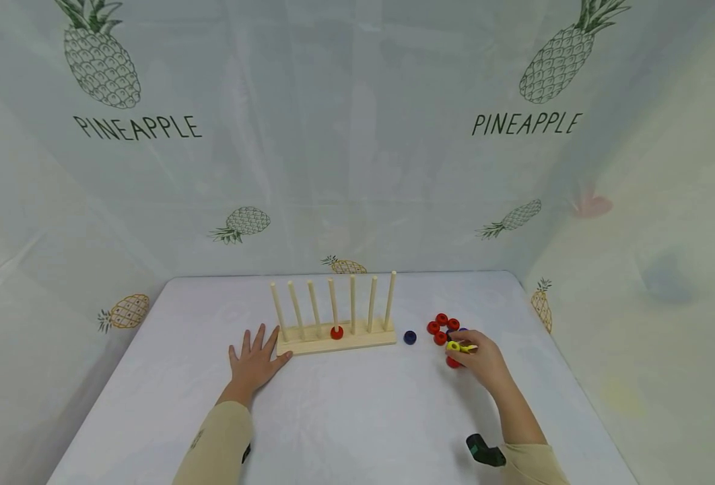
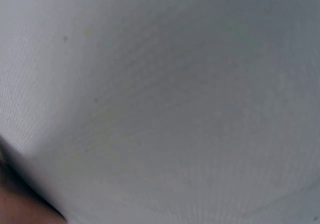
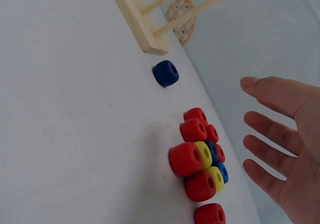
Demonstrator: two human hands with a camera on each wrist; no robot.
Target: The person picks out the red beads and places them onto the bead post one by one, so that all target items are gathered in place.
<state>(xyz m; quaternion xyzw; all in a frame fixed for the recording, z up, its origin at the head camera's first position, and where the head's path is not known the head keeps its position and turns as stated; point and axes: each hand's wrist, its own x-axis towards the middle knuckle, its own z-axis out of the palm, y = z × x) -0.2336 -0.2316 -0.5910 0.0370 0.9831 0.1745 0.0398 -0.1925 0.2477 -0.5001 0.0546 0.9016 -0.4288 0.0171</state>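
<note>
One red bead (image 1: 336, 333) sits on the middle peg (image 1: 333, 303) of the rack (image 1: 309, 347); the left hand (image 1: 254, 368) lies spread beside it; the right hand (image 1: 483, 358), fingers loosely parted, hovers near clustered beads (image 1: 440, 338).

Rack (image 1: 315, 347) left of loose beads (image 1: 440, 339), 1 bead (image 1: 336, 335) around its middle peg (image 1: 333, 300)

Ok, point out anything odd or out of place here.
One blue bead looks stray: it lies alone between the pegged rack and the clustered beads. Nothing visible looks spilled or damaged.
</note>
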